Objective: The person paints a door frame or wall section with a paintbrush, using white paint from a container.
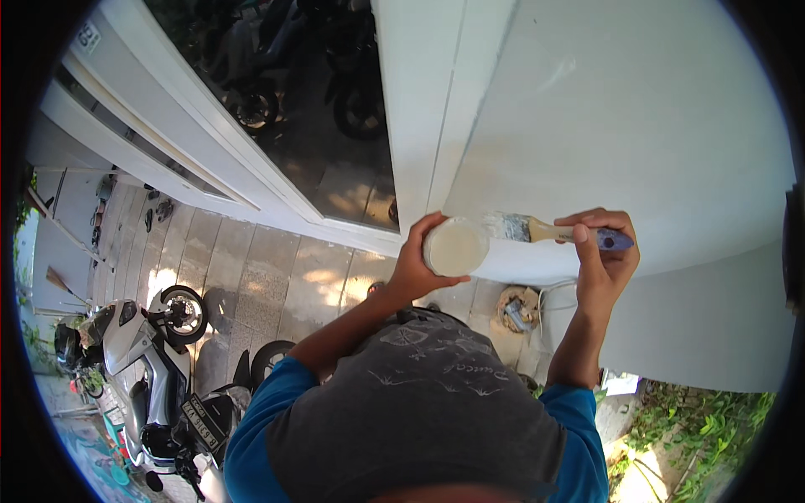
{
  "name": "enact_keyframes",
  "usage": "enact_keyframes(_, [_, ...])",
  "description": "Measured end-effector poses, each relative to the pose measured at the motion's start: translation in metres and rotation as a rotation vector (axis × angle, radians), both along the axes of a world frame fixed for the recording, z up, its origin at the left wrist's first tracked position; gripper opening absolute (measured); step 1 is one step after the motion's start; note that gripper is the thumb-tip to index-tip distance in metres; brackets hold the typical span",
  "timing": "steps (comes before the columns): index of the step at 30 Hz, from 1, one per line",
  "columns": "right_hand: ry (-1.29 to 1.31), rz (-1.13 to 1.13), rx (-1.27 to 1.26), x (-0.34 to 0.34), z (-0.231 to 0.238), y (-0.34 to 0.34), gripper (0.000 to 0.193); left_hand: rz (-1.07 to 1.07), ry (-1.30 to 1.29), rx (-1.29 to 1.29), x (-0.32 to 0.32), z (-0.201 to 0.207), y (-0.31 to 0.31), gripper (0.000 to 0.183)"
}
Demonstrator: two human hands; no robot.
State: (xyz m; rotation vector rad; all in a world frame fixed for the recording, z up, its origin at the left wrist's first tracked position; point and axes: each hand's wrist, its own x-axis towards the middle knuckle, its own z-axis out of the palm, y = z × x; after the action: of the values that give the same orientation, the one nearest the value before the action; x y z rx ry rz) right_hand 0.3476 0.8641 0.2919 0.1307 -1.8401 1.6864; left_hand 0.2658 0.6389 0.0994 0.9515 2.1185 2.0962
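Observation:
My left hand (411, 267) is wrapped round a small round tub (429, 251) held in front of the wall. Pale, creamy paint (461, 245) shows inside its rim. Just to the right, my right hand (605, 260) grips a paintbrush (547, 230) by its light wooden handle, whose end is purple. The brush lies nearly level, its paint-coated bristles pointing left at the tub's right edge. Whether the bristle tips touch the rim or the wall behind, I cannot tell.
A white wall (620, 126) rises ahead and to the right, beside a dark glass pane (310, 117) in a white frame. Grey paving (314, 277) runs below. Motorbikes (151, 386) stand at left, and green plants (704, 436) grow at lower right.

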Motion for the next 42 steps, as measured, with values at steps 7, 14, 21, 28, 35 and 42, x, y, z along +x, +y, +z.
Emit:
enact_keyframes(7, [-0.141, 0.143, 0.363, -0.002, 0.011, -0.003, 0.012, -0.072, 0.107, 0.109, -0.003, 0.021, 0.029, 0.122])
enact_keyframes(14, [-0.151, 0.141, 0.735, -0.012, -0.003, -0.006, 0.018, -0.069, 0.161, 0.144, 0.006, 0.030, 0.042, 0.125])
enact_keyframes(21, [-0.124, 0.222, 0.919, -0.015, -0.008, -0.008, 0.017, -0.029, 0.206, 0.122, 0.012, 0.036, 0.041, 0.124])
enact_keyframes(28, [-0.076, 0.266, 0.968, -0.021, -0.013, -0.008, 0.016, 0.007, 0.214, 0.146, 0.013, 0.034, 0.039, 0.123])
enact_keyframes(35, [-0.199, 0.138, 0.615, -0.024, -0.016, 0.001, 0.020, 0.064, 0.224, 0.111, 0.010, 0.032, 0.030, 0.122])
enact_keyframes(42, [-0.204, 0.082, 0.449, -0.016, -0.032, -0.004, 0.020, 0.096, 0.176, 0.091, 0.012, 0.026, 0.031, 0.122])
